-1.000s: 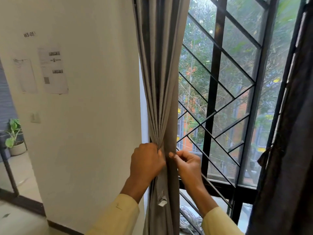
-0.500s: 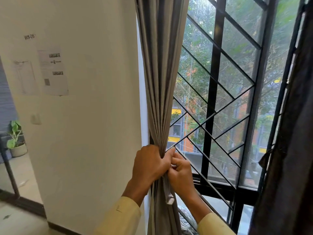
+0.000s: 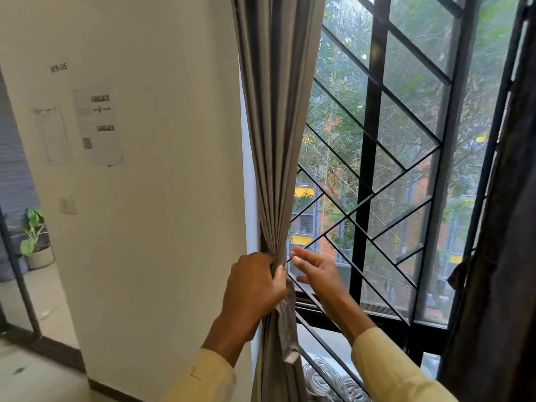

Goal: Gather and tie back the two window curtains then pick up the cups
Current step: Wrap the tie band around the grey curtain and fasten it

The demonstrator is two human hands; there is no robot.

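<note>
A grey curtain (image 3: 275, 134) hangs bunched into tight folds at the window's left edge. My left hand (image 3: 255, 285) grips the bunch at waist height. A grey tie-back strap (image 3: 287, 329) with a white end dangles just below that fist. My right hand (image 3: 316, 268) is open beside the curtain, fingers spread, a little to its right and off the fabric. A second, dark curtain (image 3: 504, 227) hangs at the right edge, with a knot-like tie (image 3: 461, 271) on its near side. No cups are in view.
A black diagonal window grille (image 3: 374, 169) stands right behind my hands. The white wall (image 3: 162, 198) with taped papers (image 3: 98, 126) fills the left. A potted plant (image 3: 36, 242) sits on the floor beyond a doorway at far left. A coil of rope (image 3: 327, 381) lies below the grille.
My right hand has let go of the curtain and strap and opened, moving slightly right. The strap now hangs loose under my left fist, which still holds the bunch.
</note>
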